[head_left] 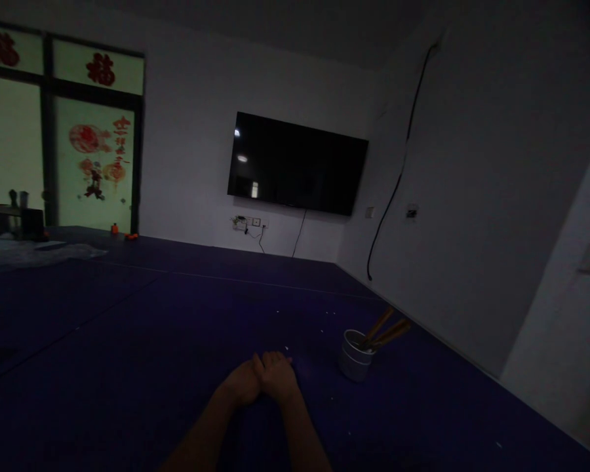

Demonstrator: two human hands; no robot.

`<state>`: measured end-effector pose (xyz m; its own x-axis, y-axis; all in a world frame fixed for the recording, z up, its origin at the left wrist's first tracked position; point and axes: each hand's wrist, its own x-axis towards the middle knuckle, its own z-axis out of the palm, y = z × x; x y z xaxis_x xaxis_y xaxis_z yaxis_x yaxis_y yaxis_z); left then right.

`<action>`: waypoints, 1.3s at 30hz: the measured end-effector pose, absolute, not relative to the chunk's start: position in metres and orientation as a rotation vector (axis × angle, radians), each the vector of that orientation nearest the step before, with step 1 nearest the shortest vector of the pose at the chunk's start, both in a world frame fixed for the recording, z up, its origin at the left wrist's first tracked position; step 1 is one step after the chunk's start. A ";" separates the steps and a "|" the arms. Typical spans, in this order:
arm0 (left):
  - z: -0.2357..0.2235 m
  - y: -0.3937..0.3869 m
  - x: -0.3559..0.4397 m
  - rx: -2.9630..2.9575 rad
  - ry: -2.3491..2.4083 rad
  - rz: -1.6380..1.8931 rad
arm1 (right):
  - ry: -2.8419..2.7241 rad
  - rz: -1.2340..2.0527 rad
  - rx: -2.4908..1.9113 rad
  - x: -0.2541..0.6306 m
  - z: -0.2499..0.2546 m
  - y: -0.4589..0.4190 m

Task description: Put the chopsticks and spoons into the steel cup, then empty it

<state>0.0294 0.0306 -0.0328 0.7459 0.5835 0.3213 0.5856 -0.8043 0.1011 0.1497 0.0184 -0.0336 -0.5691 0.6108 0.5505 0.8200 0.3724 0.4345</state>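
Note:
My left hand and my right hand rest side by side, touching each other, low on the dark blue floor covering. Both forearms reach in from the bottom edge. The fingers point away from me and curl down onto the covering. The dim light hides whether they grip anything. A small white bucket stands on the covering just right of my right hand, with wooden tool handles sticking out of it toward the right.
A black wall screen hangs on the far white wall, with sockets and cables below it. The right wall runs close beside the bucket. A window with red paper decorations is at far left. Crumpled sheeting and dark objects lie beneath it.

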 end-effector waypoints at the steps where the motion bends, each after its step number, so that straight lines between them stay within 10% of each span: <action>1: -0.032 0.030 0.029 -2.970 -0.950 -0.506 | -2.336 -1.002 -1.257 0.150 -0.034 0.019; 39: -0.033 0.024 0.030 -2.965 -0.829 -0.906 | -2.046 -0.949 -1.060 0.149 -0.040 0.021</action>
